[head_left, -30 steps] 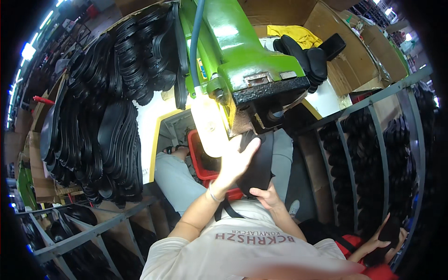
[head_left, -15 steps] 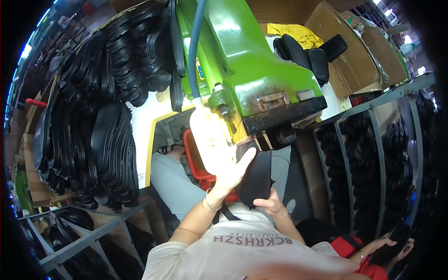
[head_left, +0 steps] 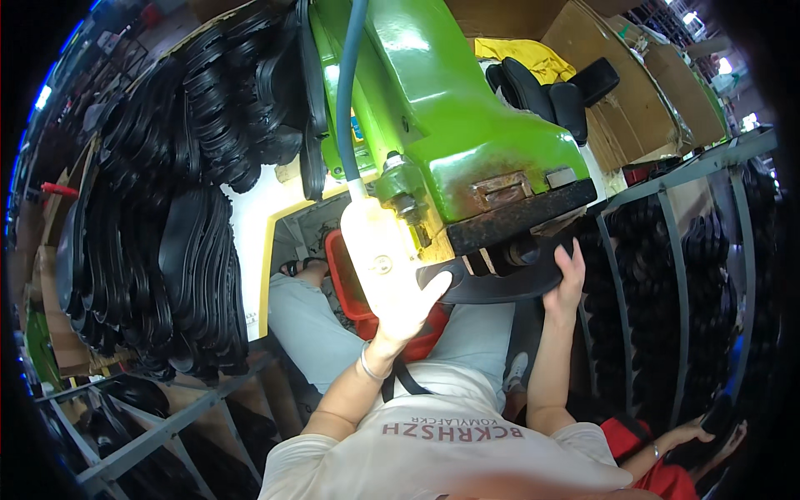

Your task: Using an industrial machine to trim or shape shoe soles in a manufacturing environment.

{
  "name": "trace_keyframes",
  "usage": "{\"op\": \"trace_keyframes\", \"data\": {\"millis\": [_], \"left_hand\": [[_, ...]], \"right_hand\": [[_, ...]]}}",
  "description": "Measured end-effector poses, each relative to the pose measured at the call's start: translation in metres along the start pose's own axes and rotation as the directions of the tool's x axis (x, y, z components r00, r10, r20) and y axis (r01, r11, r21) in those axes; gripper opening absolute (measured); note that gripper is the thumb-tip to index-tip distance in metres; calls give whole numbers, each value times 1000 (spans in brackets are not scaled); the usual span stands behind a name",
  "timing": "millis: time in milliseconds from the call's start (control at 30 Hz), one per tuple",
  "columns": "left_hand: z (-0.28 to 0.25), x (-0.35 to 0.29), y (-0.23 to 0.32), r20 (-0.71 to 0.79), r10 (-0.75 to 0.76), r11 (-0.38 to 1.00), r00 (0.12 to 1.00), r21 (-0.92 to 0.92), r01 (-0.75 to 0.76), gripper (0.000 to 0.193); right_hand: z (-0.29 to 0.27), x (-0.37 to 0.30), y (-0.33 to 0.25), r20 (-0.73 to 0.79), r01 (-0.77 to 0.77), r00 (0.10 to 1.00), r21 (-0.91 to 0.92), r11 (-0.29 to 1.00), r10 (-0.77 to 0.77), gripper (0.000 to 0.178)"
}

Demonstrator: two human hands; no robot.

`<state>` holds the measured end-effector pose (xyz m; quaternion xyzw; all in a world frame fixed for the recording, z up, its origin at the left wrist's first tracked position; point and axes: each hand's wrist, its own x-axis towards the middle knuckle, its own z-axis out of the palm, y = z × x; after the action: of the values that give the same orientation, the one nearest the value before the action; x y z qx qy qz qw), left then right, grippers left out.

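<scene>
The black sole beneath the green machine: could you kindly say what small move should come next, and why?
Perhaps a slight turn of the black sole by the right hand, since it holds the right end, the left hand has its thumb on the other, and the green machine overhangs the sole's far edge.

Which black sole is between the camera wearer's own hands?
The sole at the green machine, left hand at one end, right hand at the other; the stacked soles are untouched.
</scene>
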<state>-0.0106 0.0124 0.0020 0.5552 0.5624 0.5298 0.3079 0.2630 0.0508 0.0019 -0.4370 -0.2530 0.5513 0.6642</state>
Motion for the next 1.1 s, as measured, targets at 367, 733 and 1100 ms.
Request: {"op": "trace_keyframes", "data": {"millis": [367,733,1100], "left_hand": [[-82,2,-7,49,-197,778,979,-600,187,28],[-134,-56,-72,399,-367,755,841,-400,519,25],[14,1,-8,31,-31,986,999,162,26,22]], "right_hand": [[84,-8,41,225,14,974,26,1000,-19,46],[126,-35,71,468,152,883,-218,964,-34,34],[38,-86,80,418,-147,814,-522,840,403,62]]}}
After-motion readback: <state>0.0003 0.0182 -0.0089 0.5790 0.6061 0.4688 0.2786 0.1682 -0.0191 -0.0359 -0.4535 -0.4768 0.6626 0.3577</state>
